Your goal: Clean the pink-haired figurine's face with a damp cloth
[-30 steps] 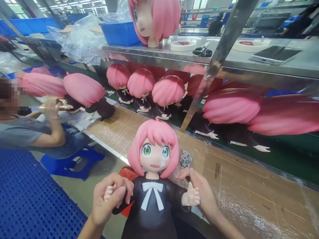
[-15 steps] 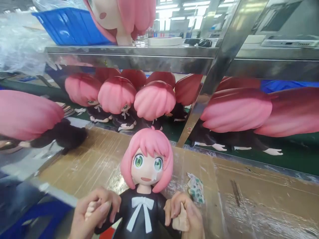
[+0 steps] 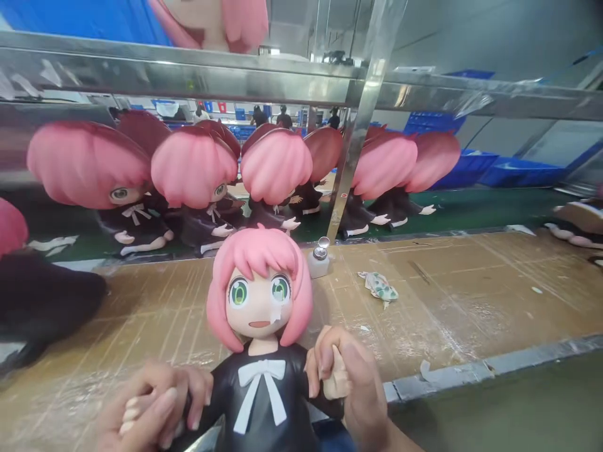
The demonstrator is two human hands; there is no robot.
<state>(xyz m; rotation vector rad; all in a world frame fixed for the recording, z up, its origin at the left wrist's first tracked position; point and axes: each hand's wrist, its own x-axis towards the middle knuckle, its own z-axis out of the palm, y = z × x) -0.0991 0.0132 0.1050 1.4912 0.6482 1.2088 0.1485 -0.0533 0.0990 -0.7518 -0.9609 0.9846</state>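
- While both bare hands close on its fists, a large pink-haired plastic doll (image 3: 261,344) in a black dress with a white bow stands upright at six o'clock on the brown cardboard-covered worktop (image 3: 447,301), facing the camera.
- At seven o'clock the left hand (image 3: 155,405) is wrapped around one pale doll fist. At five o'clock the right hand (image 3: 351,383) is curled tight around the other.
- Head, hair, arms and bow all look fitted. A small whitish patch (image 3: 277,314) sits on the cheek under one green eye, so face finishing appears to be what is left.
- A small white bottle with a metal cap (image 3: 319,258) stands at one o'clock from the doll's head, at the foot of the slanted steel post (image 3: 358,125). A crumpled patterned rag (image 3: 379,287) lies at two o'clock, apart from both.
- At twelve o'clock a row of matching pink-haired dolls (image 3: 193,169) crowds the green belt (image 3: 471,210) beneath the steel shelf (image 3: 188,75).
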